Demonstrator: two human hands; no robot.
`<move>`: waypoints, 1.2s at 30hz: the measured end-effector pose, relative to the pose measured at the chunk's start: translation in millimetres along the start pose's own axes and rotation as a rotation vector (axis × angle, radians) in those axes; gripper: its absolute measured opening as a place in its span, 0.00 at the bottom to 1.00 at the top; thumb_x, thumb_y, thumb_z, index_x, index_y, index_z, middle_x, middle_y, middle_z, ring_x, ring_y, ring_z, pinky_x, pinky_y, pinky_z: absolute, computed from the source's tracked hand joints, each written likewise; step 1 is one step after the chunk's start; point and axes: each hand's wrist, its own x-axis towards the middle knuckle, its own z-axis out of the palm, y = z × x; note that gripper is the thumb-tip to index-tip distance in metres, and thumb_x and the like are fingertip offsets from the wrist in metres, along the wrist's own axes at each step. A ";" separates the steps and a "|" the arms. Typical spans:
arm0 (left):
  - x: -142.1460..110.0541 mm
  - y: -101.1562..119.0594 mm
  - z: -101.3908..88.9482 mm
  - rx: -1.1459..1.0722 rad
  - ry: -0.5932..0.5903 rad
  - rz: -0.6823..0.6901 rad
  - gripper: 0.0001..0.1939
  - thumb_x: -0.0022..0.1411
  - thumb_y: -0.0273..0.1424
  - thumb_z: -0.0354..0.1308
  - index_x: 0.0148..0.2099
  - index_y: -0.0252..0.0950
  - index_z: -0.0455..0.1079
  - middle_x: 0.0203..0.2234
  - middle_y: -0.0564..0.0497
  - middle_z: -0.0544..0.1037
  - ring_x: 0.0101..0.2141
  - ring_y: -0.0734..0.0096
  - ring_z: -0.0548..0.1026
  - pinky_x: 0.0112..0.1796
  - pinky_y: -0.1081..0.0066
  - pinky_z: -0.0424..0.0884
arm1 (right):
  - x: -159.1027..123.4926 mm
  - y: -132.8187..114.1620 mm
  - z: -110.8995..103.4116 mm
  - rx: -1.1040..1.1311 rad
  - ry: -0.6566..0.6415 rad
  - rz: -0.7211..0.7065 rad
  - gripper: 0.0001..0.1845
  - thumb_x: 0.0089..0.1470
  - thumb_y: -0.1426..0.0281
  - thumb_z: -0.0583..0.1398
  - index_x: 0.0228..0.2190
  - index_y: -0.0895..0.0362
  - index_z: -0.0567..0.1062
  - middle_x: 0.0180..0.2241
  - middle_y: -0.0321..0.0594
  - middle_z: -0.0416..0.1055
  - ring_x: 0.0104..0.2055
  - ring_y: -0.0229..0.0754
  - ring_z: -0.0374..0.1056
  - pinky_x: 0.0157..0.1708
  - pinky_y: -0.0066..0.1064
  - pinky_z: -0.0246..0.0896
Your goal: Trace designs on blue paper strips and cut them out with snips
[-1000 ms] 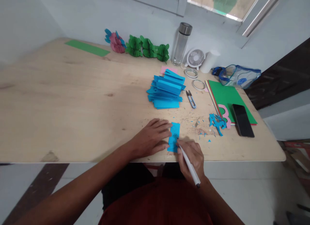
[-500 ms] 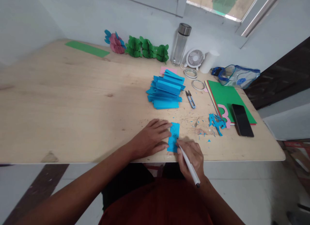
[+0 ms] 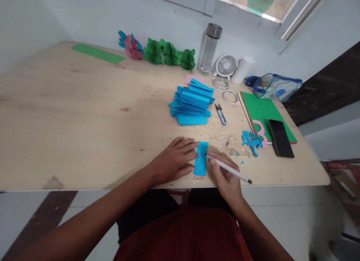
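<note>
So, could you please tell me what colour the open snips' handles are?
The snips' handles are light blue, seen in the head view.

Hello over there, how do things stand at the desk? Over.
Left hand flat, fingertips steadying blue strip. Right hand gripping white pen, tip at strip. Snips and blue scraps lie clear of both hands.

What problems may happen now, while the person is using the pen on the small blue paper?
The blue strip may slip or turn, since the left hand presses only its left edge. The right hand might smudge fresh lines, as its fingers are close beside the pen tip. Loose blue scraps lie near that hand and could get swept along.
</note>
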 end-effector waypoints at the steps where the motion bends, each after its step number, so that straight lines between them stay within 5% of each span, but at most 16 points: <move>1: -0.2 -0.3 0.3 0.001 0.002 0.000 0.15 0.64 0.35 0.56 0.52 0.38 0.70 0.60 0.40 0.69 0.62 0.52 0.62 0.60 0.50 0.55 | 5.4 0.9 2.0 0.045 0.020 0.047 0.10 0.61 0.70 0.57 0.40 0.53 0.79 0.39 0.42 0.80 0.42 0.45 0.75 0.44 0.39 0.69; 7: -0.8 -1.7 2.0 -0.010 0.009 0.000 0.16 0.63 0.35 0.57 0.52 0.37 0.70 0.60 0.39 0.69 0.62 0.50 0.62 0.60 0.49 0.55 | 23.3 15.5 18.9 0.136 -0.012 0.201 0.06 0.58 0.66 0.60 0.37 0.54 0.74 0.32 0.39 0.77 0.34 0.42 0.74 0.34 0.33 0.70; 18: -0.5 -2.2 0.5 -0.025 0.023 -0.003 0.16 0.63 0.35 0.57 0.52 0.36 0.70 0.59 0.40 0.70 0.61 0.50 0.62 0.60 0.50 0.55 | 28.0 16.3 23.7 -0.050 0.010 0.138 0.05 0.58 0.67 0.59 0.32 0.55 0.74 0.29 0.38 0.74 0.29 0.40 0.70 0.28 0.30 0.65; 36: -0.7 -1.8 0.8 -0.027 0.014 -0.012 0.17 0.63 0.34 0.56 0.53 0.36 0.70 0.60 0.40 0.69 0.62 0.50 0.61 0.60 0.49 0.55 | 27.8 16.3 22.1 -0.131 -0.014 0.082 0.05 0.59 0.68 0.58 0.33 0.54 0.73 0.29 0.38 0.75 0.30 0.40 0.72 0.31 0.32 0.67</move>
